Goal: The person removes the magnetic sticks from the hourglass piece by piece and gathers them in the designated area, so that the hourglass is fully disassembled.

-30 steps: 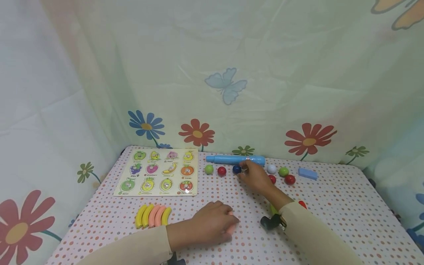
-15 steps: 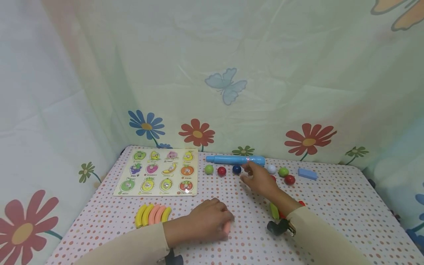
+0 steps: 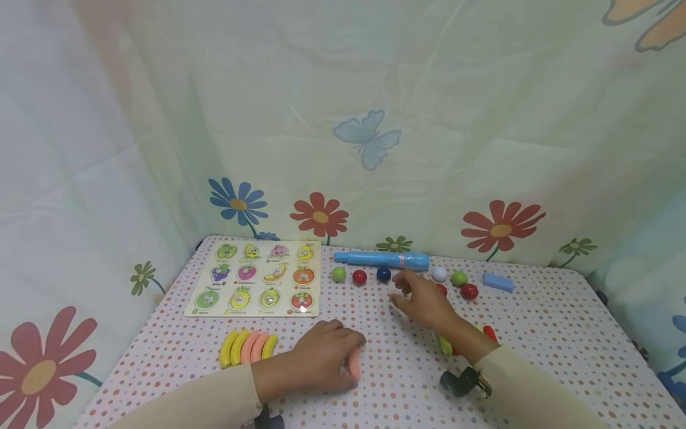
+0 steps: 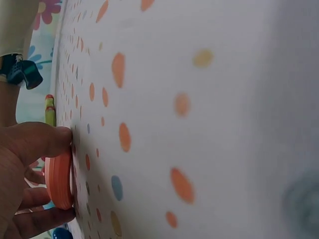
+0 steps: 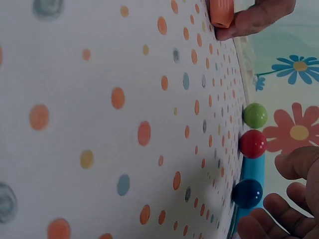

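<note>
Fingers and thumb of my left hand pinch a coral-pink curved piece just at the dotted tabletop. To its left, similar yellow and pink banana-shaped pieces stand side by side in a row. My right hand hovers with loosely bent fingers and nothing between them, right of a dark blue ball and apart from it. A red ball and a green ball continue that line leftward. Under the right forearm, green and red pieces are partly hidden.
A fruit picture board lies at the back left. Behind the balls is a light blue tube. White, green and red balls sit right of the hand, near a blue block. A floral curtain borders the back.
My left hand has slid left with the pink piece, toward the row. My right hand has let go of the blue ball and drawn back to the right; the ball stays put.
</note>
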The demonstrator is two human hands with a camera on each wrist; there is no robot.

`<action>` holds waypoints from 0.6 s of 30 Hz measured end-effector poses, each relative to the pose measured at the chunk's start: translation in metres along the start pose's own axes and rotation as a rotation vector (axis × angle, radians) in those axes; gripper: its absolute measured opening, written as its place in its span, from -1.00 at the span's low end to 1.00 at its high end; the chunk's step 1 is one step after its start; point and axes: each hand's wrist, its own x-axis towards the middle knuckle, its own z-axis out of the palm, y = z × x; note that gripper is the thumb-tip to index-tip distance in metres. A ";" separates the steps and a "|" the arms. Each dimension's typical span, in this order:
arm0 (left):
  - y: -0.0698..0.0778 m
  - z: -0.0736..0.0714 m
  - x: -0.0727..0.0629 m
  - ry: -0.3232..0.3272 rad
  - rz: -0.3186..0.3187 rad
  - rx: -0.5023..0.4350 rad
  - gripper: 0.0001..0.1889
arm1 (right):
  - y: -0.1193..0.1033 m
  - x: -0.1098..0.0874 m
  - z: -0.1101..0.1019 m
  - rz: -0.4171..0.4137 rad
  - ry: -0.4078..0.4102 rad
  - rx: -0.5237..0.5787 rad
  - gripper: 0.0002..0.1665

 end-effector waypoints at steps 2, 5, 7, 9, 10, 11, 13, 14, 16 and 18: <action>-0.002 0.000 -0.002 0.005 0.005 0.015 -0.29 | -0.001 -0.003 0.000 -0.005 0.001 0.001 -0.53; -0.007 0.000 -0.007 0.012 0.013 0.021 -0.30 | -0.003 -0.007 -0.002 -0.003 -0.002 -0.001 -0.53; -0.013 0.000 -0.012 0.024 0.015 0.006 -0.32 | -0.004 -0.011 -0.003 0.000 -0.003 -0.006 -0.53; -0.019 -0.001 -0.019 0.033 0.010 -0.024 -0.34 | -0.005 -0.015 -0.005 0.007 -0.006 -0.013 -0.53; -0.023 -0.002 -0.022 0.036 0.006 -0.037 -0.35 | -0.005 -0.017 -0.007 0.006 -0.008 -0.016 -0.53; -0.026 -0.003 -0.026 0.042 0.006 -0.050 -0.36 | -0.006 -0.019 -0.008 0.007 -0.008 -0.016 -0.54; -0.033 -0.007 -0.033 0.061 0.009 -0.073 -0.37 | -0.005 -0.024 -0.011 0.013 -0.006 -0.019 -0.54; -0.036 -0.008 -0.037 0.068 0.009 -0.079 -0.38 | -0.005 -0.027 -0.012 0.015 -0.005 -0.019 -0.54; -0.042 -0.013 -0.043 0.078 0.011 -0.088 -0.38 | -0.004 -0.031 -0.014 0.024 0.000 -0.024 -0.55; -0.048 -0.016 -0.049 0.083 0.006 -0.096 -0.38 | -0.004 -0.035 -0.016 0.040 0.000 -0.026 -0.55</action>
